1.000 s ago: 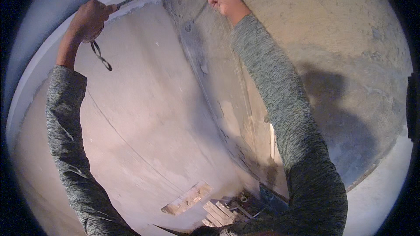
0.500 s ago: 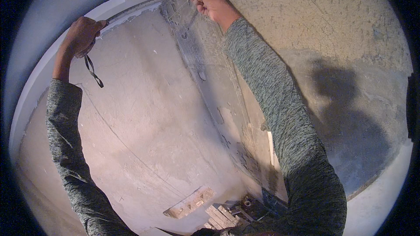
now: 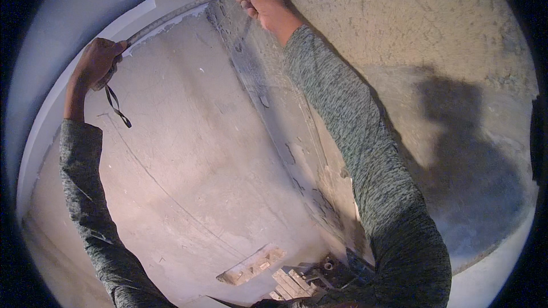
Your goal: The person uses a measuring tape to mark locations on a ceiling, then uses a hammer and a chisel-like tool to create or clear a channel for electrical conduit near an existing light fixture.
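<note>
Both arms reach up to the top of a plastered wall (image 3: 171, 108). My left hand (image 3: 96, 64) is closed around the case of a tape measure (image 3: 182, 10), mostly hidden by the fingers. From it hangs a dark wrist strap (image 3: 117, 109). The drawn-out blade runs along the wall's upper edge, just under a white ledge (image 3: 85, 57). At its far end my right hand (image 3: 266, 8) pinches the blade, past the corner where the smooth wall meets a rougher one (image 3: 434, 17).
Low on the wall is an oblong cut-out recess (image 3: 251, 268). Beside it, near the bottom, lie several light wooden strips (image 3: 294, 282) and dark items I cannot make out. A shadow (image 3: 456, 120) falls on the right wall.
In the picture, my left hand and the tape measure case sit slightly lower and further left. My right hand has shifted a little left. The blade stays stretched between them.
</note>
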Motion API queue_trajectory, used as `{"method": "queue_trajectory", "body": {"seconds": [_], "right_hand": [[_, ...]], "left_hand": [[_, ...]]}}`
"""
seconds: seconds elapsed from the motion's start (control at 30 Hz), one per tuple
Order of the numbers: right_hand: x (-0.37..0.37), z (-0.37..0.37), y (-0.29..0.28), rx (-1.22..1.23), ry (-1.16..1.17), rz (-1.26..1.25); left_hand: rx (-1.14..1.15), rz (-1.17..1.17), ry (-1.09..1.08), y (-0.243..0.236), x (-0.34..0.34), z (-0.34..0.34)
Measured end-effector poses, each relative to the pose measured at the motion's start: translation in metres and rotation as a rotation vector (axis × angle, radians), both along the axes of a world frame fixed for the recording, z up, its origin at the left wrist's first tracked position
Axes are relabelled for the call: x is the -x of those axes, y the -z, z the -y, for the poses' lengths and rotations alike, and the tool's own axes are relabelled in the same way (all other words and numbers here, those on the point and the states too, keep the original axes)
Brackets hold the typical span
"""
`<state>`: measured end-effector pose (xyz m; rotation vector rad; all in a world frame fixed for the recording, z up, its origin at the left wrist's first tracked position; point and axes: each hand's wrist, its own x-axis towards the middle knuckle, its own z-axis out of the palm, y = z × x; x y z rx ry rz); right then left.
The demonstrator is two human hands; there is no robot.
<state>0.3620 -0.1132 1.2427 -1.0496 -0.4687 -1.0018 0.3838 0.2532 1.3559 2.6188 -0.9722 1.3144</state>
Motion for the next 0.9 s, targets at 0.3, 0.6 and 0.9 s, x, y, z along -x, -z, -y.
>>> {"method": "queue_trajectory", "body": {"seconds": [0.3,0.6,0.9], "right_hand": [[-0.013,0.003,0.0,-0.004,0.016,0.037],[-0.011,0.007,0.007,0.012,-0.037,0.048],[0.056,-0.024,0.078,0.098,0.04,-0.057]], "left_hand": [[0.047,-0.026,0.018,0.008,-0.003,0.006],[0.127,-0.035,0.064,0.041,-0.002,0.011],[0.142,-0.232,0.25,0.137,0.009,0.047]]}}
